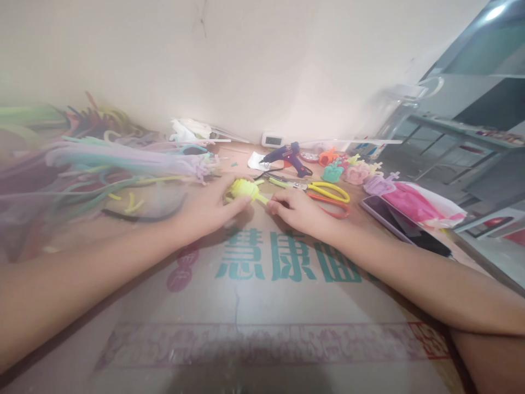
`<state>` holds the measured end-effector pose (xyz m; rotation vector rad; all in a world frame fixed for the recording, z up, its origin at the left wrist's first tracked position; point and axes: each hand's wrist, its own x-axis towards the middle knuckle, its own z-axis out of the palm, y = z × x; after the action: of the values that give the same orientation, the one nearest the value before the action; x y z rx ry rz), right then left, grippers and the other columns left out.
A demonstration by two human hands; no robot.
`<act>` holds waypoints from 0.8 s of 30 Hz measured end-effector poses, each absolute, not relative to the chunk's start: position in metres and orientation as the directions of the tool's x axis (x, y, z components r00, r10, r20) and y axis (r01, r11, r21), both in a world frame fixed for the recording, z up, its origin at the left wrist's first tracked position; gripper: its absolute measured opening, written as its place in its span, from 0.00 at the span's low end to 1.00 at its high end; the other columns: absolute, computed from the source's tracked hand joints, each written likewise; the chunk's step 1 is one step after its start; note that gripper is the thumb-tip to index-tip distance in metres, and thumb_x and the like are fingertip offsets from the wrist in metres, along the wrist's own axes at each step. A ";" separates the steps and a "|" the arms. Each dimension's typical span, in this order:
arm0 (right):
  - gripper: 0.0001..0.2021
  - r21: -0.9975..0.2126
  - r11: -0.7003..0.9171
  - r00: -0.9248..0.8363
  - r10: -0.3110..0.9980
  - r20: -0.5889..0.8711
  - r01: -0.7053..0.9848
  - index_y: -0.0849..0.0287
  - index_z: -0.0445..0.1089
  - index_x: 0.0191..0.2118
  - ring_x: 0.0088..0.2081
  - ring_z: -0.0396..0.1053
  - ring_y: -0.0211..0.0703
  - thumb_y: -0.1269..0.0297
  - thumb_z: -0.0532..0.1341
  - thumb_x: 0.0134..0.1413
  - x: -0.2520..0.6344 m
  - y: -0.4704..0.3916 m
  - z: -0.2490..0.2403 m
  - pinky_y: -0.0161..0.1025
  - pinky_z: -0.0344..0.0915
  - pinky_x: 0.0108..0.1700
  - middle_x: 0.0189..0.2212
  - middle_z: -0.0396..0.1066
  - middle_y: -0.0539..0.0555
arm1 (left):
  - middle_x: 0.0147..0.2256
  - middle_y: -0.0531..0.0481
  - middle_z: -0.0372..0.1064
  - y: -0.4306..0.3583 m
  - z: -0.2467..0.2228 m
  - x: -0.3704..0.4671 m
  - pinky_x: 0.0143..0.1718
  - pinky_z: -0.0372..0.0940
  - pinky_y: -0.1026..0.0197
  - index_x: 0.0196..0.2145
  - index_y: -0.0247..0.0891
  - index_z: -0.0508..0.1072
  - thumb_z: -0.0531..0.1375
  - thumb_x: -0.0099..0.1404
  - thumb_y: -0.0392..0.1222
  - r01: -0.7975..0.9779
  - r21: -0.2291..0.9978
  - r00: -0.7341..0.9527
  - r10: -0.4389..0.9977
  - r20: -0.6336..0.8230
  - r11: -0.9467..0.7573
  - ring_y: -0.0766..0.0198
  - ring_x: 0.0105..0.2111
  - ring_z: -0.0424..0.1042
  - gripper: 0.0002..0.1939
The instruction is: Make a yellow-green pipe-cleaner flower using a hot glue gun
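Note:
Near the middle of the table, my left hand (223, 202) is wrapped round a small bundle of coiled yellow pipe cleaner (244, 189). A short pale-yellow end sticks out of it to the right, and my right hand (293, 207) pinches that end between thumb and fingers. Just behind my right hand lie pliers (328, 191) with one yellow and one orange handle. A dark blue glue gun (287, 156) rests further back, its nozzle pointing left over a white scrap (257, 160).
Loose pastel pipe cleaners (135, 156) are heaped at the left. Small finished pipe-cleaner pieces (333, 171) stand at the back right. A phone (404, 224) lies beside a pink-and-white bag (422, 203) near the right edge. A small white display (272, 140) stands against the wall.

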<state>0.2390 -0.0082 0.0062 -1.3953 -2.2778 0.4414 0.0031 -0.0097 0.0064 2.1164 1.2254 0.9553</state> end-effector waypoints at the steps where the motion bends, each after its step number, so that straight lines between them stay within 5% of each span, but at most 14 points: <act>1: 0.14 -0.479 0.445 -0.408 0.894 0.186 0.757 0.59 0.70 0.27 0.31 0.65 0.39 0.64 0.56 0.64 0.240 -0.008 0.007 0.38 0.55 0.36 0.26 0.72 0.51 | 0.53 0.47 0.75 -0.009 0.006 0.003 0.57 0.66 0.50 0.57 0.45 0.73 0.60 0.66 0.52 0.540 0.698 0.350 0.880 0.322 -0.471 0.49 0.53 0.72 0.24; 8: 0.16 -0.396 0.386 -0.421 0.907 -0.002 0.833 0.59 0.67 0.25 0.28 0.64 0.39 0.62 0.55 0.64 0.242 -0.014 0.026 0.38 0.52 0.33 0.23 0.69 0.49 | 0.54 0.46 0.74 -0.006 0.003 0.005 0.60 0.64 0.47 0.60 0.46 0.70 0.58 0.68 0.55 0.615 0.629 0.362 0.879 0.310 -0.475 0.49 0.53 0.73 0.25; 13: 0.24 -0.333 0.287 -0.357 0.918 -0.174 0.898 0.58 0.66 0.22 0.22 0.60 0.37 0.48 0.54 0.66 0.243 -0.019 0.043 0.39 0.49 0.29 0.17 0.65 0.48 | 0.56 0.48 0.73 -0.005 0.003 0.006 0.58 0.65 0.49 0.60 0.47 0.70 0.59 0.68 0.53 0.584 0.645 0.375 0.868 0.324 -0.493 0.51 0.52 0.73 0.24; 17: 0.22 -0.305 0.331 -0.344 0.939 0.011 0.893 0.59 0.70 0.26 0.26 0.64 0.39 0.50 0.54 0.67 0.250 -0.011 0.048 0.38 0.53 0.31 0.22 0.69 0.50 | 0.60 0.51 0.69 -0.005 0.003 0.006 0.55 0.66 0.52 0.62 0.49 0.68 0.60 0.66 0.48 0.551 0.675 0.364 0.869 0.335 -0.491 0.54 0.51 0.73 0.26; 24: 0.15 -0.404 0.376 -0.271 0.916 0.295 0.834 0.59 0.75 0.50 0.48 0.74 0.50 0.57 0.59 0.65 0.273 0.008 0.045 0.43 0.67 0.51 0.49 0.78 0.58 | 0.60 0.54 0.70 -0.003 0.005 0.007 0.53 0.65 0.54 0.61 0.50 0.68 0.60 0.67 0.48 0.515 0.723 0.362 0.882 0.303 -0.460 0.56 0.49 0.73 0.24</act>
<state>0.2727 0.0078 0.0453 -1.5072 -2.1643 0.2304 0.0066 -0.0027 0.0048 2.1113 1.2068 0.9326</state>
